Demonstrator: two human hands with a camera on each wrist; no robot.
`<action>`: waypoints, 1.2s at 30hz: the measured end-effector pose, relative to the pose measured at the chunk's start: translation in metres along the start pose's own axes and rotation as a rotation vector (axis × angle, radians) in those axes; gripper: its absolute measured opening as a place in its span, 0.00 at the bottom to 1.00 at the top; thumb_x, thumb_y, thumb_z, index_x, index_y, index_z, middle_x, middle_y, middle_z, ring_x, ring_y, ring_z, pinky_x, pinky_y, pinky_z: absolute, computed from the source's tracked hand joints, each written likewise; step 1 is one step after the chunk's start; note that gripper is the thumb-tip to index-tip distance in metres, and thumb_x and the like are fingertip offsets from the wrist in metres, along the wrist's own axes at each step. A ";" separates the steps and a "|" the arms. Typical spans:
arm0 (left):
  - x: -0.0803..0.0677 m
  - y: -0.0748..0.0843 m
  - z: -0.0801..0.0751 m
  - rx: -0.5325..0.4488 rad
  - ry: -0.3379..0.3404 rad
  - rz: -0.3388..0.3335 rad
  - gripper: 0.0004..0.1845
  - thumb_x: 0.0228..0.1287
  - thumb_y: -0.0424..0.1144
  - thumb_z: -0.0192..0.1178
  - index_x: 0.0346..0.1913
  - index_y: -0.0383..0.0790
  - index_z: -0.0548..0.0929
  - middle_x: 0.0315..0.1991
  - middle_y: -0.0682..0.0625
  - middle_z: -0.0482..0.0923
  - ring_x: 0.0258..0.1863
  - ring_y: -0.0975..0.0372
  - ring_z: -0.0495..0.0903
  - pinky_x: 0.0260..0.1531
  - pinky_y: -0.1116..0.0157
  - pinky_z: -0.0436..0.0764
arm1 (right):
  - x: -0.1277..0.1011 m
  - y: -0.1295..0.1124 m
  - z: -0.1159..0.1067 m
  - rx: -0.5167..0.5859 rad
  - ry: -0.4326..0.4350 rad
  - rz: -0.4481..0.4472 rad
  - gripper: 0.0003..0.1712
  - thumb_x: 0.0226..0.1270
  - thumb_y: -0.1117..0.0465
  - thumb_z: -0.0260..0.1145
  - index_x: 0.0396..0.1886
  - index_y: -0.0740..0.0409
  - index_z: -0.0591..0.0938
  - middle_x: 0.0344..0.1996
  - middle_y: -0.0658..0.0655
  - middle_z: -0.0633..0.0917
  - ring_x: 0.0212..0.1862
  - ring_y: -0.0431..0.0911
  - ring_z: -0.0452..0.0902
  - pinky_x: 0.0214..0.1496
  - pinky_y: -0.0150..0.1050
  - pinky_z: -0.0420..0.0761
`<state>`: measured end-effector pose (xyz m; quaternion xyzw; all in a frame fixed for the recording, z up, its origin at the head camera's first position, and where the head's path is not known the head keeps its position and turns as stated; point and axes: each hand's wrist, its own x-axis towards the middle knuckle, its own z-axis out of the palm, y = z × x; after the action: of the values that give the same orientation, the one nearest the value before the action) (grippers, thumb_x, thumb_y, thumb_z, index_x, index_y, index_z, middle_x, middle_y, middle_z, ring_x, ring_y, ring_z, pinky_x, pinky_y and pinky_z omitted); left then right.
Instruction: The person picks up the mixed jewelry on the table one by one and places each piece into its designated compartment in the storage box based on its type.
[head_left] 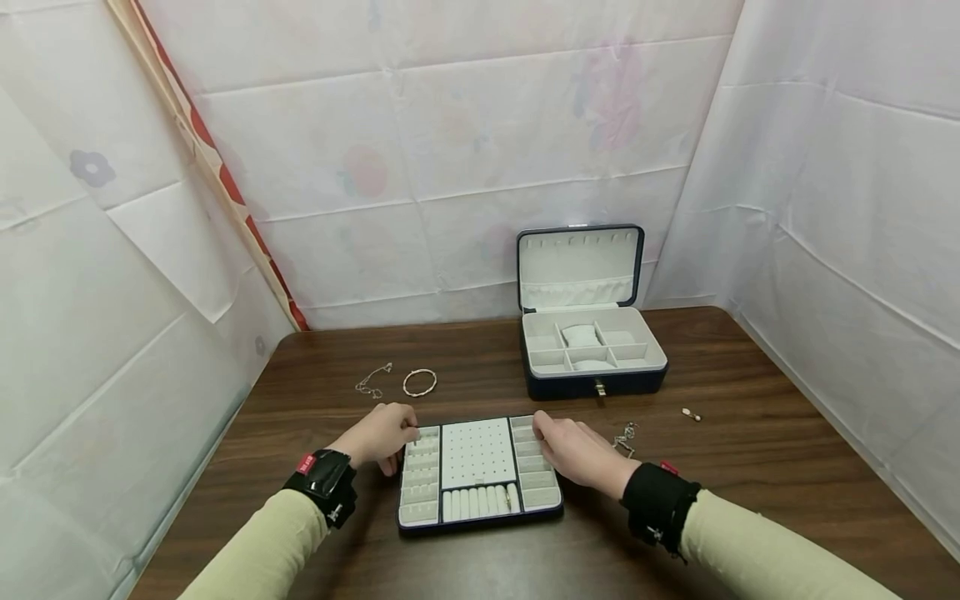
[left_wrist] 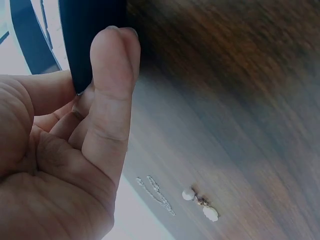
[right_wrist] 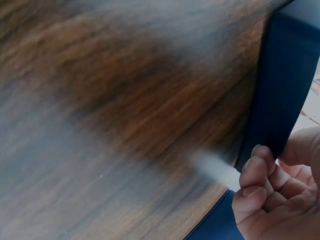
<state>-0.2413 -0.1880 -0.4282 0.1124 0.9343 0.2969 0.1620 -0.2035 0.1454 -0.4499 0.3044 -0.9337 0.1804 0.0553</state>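
A jewelry tray (head_left: 478, 454) with a white lining and dark blue sides is in front of me, close over the table. My left hand (head_left: 384, 433) grips its left side near the far corner. In the left wrist view the thumb is at the tray's dark edge (left_wrist: 75, 45), with fingers on the other side. On the right side, my right hand (head_left: 573, 448) holds the tray near its far corner, and curled fingertips (right_wrist: 254, 171) show at the dark edge in the right wrist view. A gold-coloured ring (head_left: 509, 500) sits at the right end of the tray's ring rolls (head_left: 475, 503).
Behind the tray, at the right, stands an open dark blue jewelry box (head_left: 596, 387) with white compartments. A thin chain (head_left: 369, 383) and a bracelet (head_left: 419, 382) lie at the left. Another chain (head_left: 625, 437) lies by my right wrist, and a pearl earring (head_left: 692, 414) farther right.
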 end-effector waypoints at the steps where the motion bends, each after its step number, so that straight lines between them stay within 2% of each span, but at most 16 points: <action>1: 0.000 0.000 0.000 0.002 0.002 0.001 0.05 0.74 0.32 0.58 0.44 0.34 0.82 0.19 0.43 0.77 0.10 0.57 0.80 0.14 0.60 0.82 | 0.000 0.000 0.000 -0.002 -0.004 0.003 0.10 0.71 0.69 0.64 0.39 0.54 0.71 0.21 0.46 0.71 0.22 0.38 0.65 0.22 0.33 0.67; 8: 0.000 -0.001 -0.002 -0.028 0.008 -0.009 0.05 0.74 0.34 0.59 0.45 0.35 0.82 0.20 0.42 0.78 0.11 0.55 0.81 0.14 0.59 0.83 | 0.000 0.002 0.002 -0.012 -0.003 0.022 0.10 0.71 0.69 0.65 0.39 0.54 0.72 0.21 0.46 0.73 0.21 0.39 0.65 0.22 0.33 0.68; 15: -0.001 -0.006 -0.023 -0.081 0.051 -0.009 0.10 0.78 0.36 0.55 0.48 0.31 0.80 0.22 0.40 0.80 0.13 0.55 0.81 0.16 0.58 0.83 | 0.001 0.002 0.004 -0.018 -0.012 0.032 0.10 0.71 0.68 0.64 0.39 0.53 0.71 0.21 0.46 0.73 0.21 0.39 0.65 0.21 0.34 0.68; 21: -0.003 -0.011 -0.035 -0.056 0.096 -0.001 0.11 0.77 0.37 0.54 0.49 0.30 0.81 0.21 0.41 0.80 0.13 0.57 0.81 0.17 0.57 0.84 | 0.001 0.002 0.003 -0.011 -0.022 0.044 0.11 0.72 0.68 0.65 0.41 0.54 0.70 0.20 0.46 0.73 0.20 0.38 0.65 0.20 0.33 0.67; 30: -0.008 -0.021 -0.044 0.022 0.142 -0.015 0.11 0.76 0.35 0.56 0.50 0.30 0.81 0.21 0.43 0.80 0.11 0.60 0.78 0.17 0.58 0.83 | 0.000 0.003 0.002 -0.011 -0.016 0.015 0.11 0.72 0.68 0.64 0.41 0.54 0.69 0.20 0.45 0.71 0.19 0.38 0.62 0.20 0.33 0.65; 36: -0.011 -0.029 -0.048 0.098 0.164 -0.051 0.09 0.76 0.35 0.58 0.49 0.32 0.80 0.23 0.45 0.77 0.12 0.60 0.75 0.15 0.64 0.75 | 0.001 0.002 0.003 -0.003 -0.023 0.020 0.11 0.73 0.67 0.64 0.39 0.53 0.68 0.19 0.45 0.69 0.19 0.38 0.61 0.19 0.32 0.63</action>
<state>-0.2522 -0.2394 -0.4059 0.0716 0.9605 0.2546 0.0868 -0.2054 0.1459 -0.4529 0.2970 -0.9376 0.1759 0.0430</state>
